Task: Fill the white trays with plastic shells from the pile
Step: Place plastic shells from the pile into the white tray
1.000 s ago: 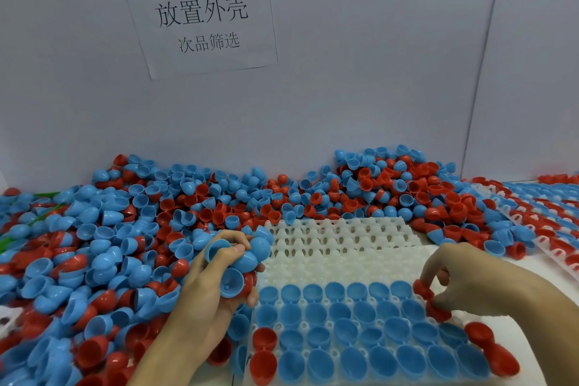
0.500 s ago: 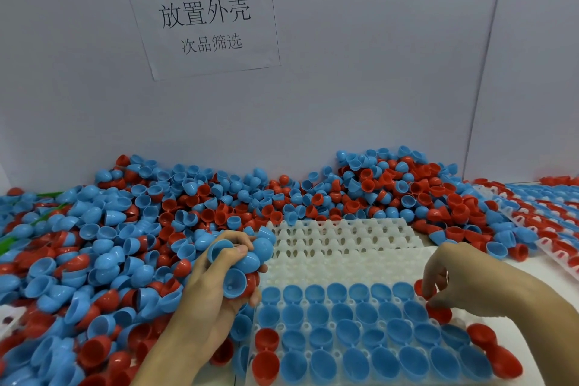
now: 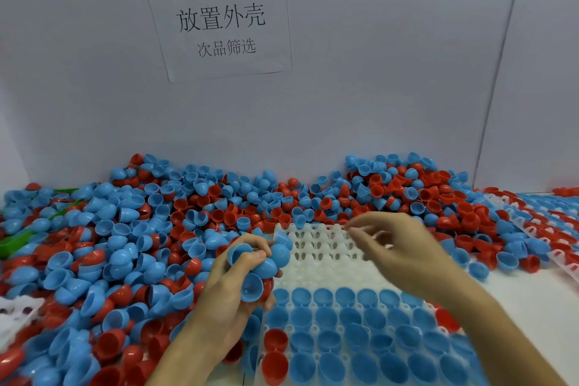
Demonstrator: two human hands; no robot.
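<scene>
My left hand (image 3: pixel 238 294) grips a cluster of blue shells (image 3: pixel 257 263) at the left edge of the white tray (image 3: pixel 329 273). The tray's near rows hold blue shells (image 3: pixel 344 320), with two red shells (image 3: pixel 275 351) in its left column. Its far rows are bare. My right hand (image 3: pixel 394 244) hovers over the bare far rows, blurred, fingers loosely spread toward the left, and I see nothing in it. The pile of blue and red shells (image 3: pixel 150 229) covers the table to the left and behind the tray.
More white trays filled with blue and red shells (image 3: pixel 551 216) lie at the right. A corner of another white tray (image 3: pixel 15 313) shows at the left edge. A green object (image 3: pixel 15 244) pokes out of the pile at far left. A wall with a paper sign (image 3: pixel 219 22) stands behind.
My right hand left the red shells at the tray's right edge and moved up and left over the bare rows. My left hand kept its hold on the blue shells.
</scene>
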